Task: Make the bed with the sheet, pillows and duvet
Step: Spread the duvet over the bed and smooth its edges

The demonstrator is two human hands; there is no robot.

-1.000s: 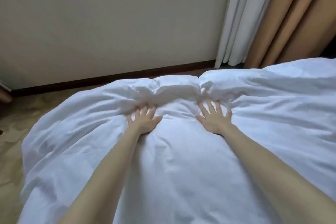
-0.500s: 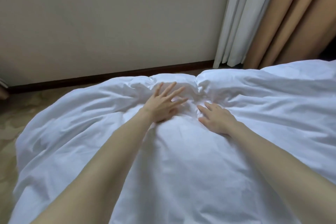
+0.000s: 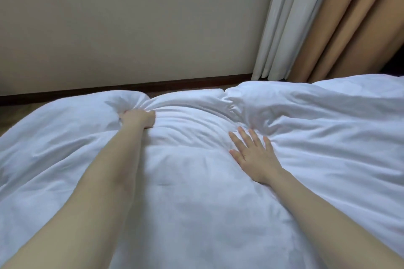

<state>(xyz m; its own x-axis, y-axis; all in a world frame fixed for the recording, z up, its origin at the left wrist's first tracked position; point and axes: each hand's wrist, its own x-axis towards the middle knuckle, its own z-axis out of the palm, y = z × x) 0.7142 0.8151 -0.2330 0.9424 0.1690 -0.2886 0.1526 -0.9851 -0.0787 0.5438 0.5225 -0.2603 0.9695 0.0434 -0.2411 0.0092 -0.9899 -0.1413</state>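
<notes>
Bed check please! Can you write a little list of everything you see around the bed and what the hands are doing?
Surface: bed hidden under the duvet.
Job's things: white duvet, rumpled, puffy along the far edge; sheet and pillows not seen.
Clutter: nothing seen.
Hands: left hand grips a bunch of duvet; right hand rests flat on it, fingers spread.
Cables: nothing seen.
Surroundings: pale wall, dark skirting board, white curtain, tan curtain.

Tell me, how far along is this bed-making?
Done: the white duvet is already spread over the bed. In hand: the left hand grips a bunch of it near the far edge, while the right hand presses flat on it. Left: the far edge is bunched and wrinkled, so it needs smoothing. No pillows or sheet are in view.
</notes>
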